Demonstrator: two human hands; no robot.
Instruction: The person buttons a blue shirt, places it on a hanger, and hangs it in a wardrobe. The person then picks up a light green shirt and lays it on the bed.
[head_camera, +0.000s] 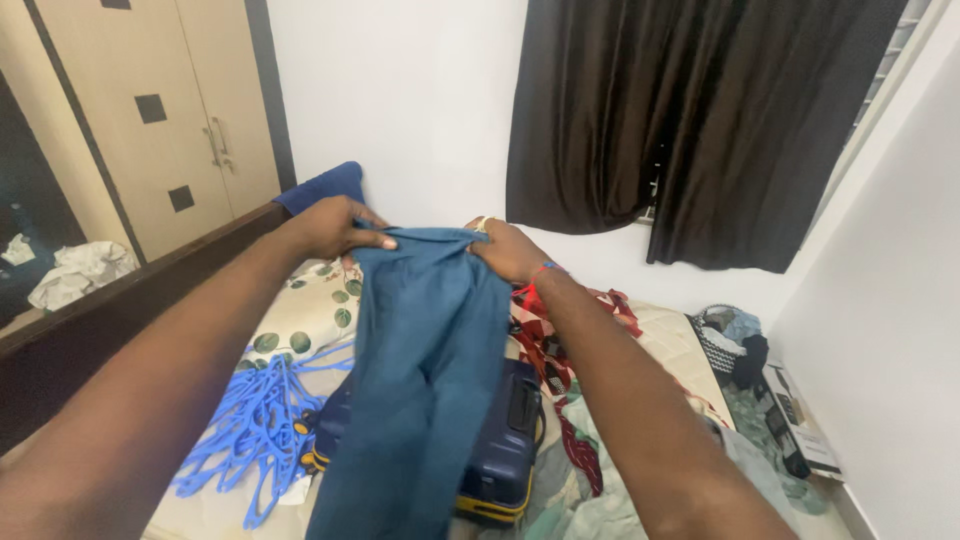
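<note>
I see my left hand (335, 226) closed tight on the top edge of a blue cloth (420, 380). My right hand (508, 250) is closed on that same top edge, just beside the left one. The cloth hangs down from both hands, in the middle of my view, up in the air over the bed (300, 320).

Under the cloth, at about 6 o'clock, a dark blue suitcase (505, 440) lies on the bed. The cloth hides part of it. At about 8 o'clock from the suitcase there is a heap of light blue hangers (250, 420). At 3 o'clock from the suitcase lies a red patterned cloth (560, 380). A red band (538, 275) sits on my right wrist. A dark curtain (690, 120) hangs at 1 o'clock, and a wardrobe (160, 110) stands at 10 o'clock.
</note>
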